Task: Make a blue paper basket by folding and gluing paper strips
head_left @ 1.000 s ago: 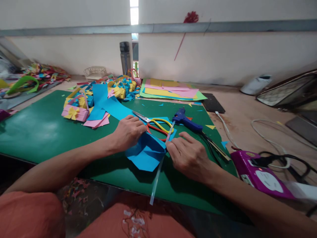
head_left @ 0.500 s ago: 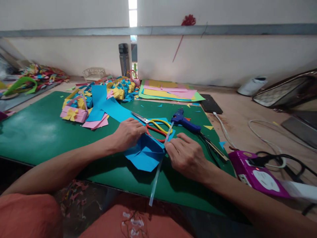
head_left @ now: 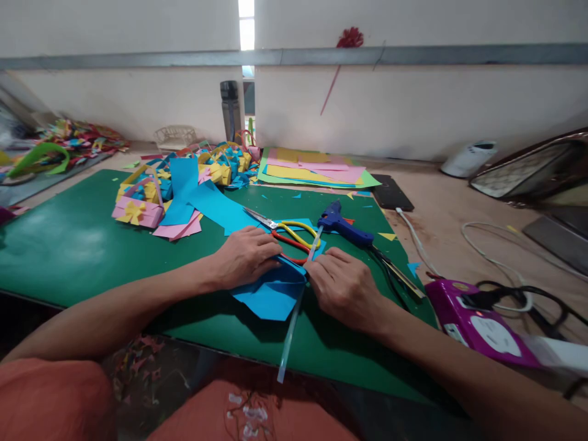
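Observation:
Between my hands is a folded piece of blue paper [head_left: 271,297] over the green mat [head_left: 215,321]. My left hand [head_left: 248,256] is closed on its upper left edge, and my right hand [head_left: 344,286] pinches its right corner. A clear glue stick [head_left: 285,352] passes beneath the paper and sticks out toward the mat's front edge; its other end runs into the blue glue gun [head_left: 344,225]. Just beyond the paper lie scissors [head_left: 294,239] with red and yellow handles, on more blue paper.
Small paper baskets [head_left: 140,205] and blue strips [head_left: 181,190] lie at the back left. A stack of coloured sheets [head_left: 316,168] is behind the scissors. On the right are a black phone [head_left: 392,193], a purple power strip [head_left: 482,324] and cables. A dark bottle [head_left: 231,110] stands by the wall.
My left hand has shifted right and slightly down along the blue paper, and the paper's upper fold looks pressed flatter. My right hand stays at the corner.

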`<state>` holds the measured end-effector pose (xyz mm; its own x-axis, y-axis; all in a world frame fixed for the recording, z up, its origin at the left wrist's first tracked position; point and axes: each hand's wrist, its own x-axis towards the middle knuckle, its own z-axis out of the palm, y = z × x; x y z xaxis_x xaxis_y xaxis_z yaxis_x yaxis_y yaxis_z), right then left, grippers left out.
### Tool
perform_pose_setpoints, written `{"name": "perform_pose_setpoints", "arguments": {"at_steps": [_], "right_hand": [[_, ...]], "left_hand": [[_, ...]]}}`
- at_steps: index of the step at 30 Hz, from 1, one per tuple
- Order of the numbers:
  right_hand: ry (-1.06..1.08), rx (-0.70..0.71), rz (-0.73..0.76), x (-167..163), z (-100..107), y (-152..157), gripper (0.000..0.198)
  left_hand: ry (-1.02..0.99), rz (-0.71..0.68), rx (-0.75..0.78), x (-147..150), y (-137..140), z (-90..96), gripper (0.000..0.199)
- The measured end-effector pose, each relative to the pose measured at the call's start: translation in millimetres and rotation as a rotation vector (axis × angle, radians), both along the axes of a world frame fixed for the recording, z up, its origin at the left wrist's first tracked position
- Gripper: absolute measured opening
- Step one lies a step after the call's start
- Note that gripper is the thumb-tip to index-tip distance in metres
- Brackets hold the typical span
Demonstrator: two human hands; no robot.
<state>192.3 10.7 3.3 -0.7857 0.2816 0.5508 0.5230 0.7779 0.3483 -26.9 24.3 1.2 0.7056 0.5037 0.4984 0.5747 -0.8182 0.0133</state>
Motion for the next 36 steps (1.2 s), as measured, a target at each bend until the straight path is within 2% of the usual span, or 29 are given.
{"name": "perform_pose_setpoints", "arguments": {"at_steps": [11, 22, 36], "right_hand": [[-0.010, -0.031, 0.032, -1.0, -5.1, -0.1, 0.028], [-0.004, -0.077, 0.059, 0.3, -8.5, -0.2, 0.028], [-0.019, -0.118, 0.037, -3.1, -11.4, -5.2, 0.029]], "left_hand": [[0.059, -0.016, 0.020, 0.6, 1.6, -2.0, 0.021], [0.135, -0.003, -0.022, 0.9, 1.9, -2.1, 0.016], [0.176, -0.031, -0.044, -0.9, -0.8, -4.0, 0.017]]}}
